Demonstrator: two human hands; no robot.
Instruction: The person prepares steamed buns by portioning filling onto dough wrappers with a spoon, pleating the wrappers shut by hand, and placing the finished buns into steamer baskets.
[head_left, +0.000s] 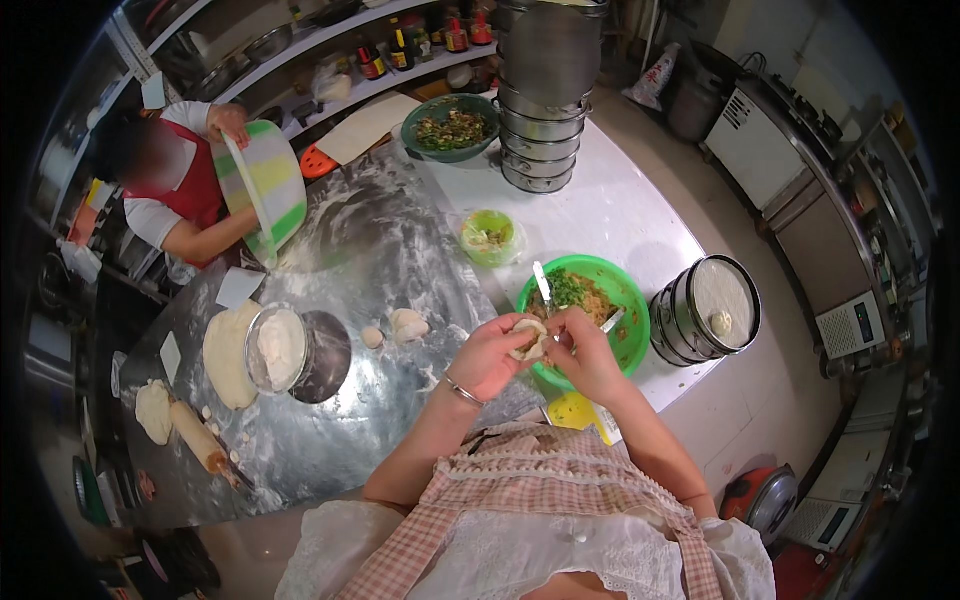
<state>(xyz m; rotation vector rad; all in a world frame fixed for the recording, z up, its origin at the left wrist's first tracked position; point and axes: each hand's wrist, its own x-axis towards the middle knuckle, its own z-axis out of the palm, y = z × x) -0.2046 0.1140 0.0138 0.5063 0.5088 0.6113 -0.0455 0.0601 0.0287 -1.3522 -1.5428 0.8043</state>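
Note:
A round dough wrapper with filling (529, 340) rests in my left hand (486, 355), whose thumb presses on the filling. My right hand (589, 358) pinches the wrapper's right edge between its fingertips. Just beyond my hands stands a green plastic bowl (640, 330) of minced filling (592, 298) topped with chopped greens. Two flat-handled utensils lean in it. To the right, a stack of metal steamers (670, 319) holds one pleated bun (721, 323) on its top liner. Small dough pieces (409, 326) lie on the floured steel table left of my hands.
A flour bowl (279, 351), a large dough slab (225, 356) and a rolling pin (196, 439) occupy the left table. Across it, a co-worker (187, 180) tilts a large basin (277, 176). Tall steamers (541, 142) and a dark green filling bowl (414, 144) stand at the back.

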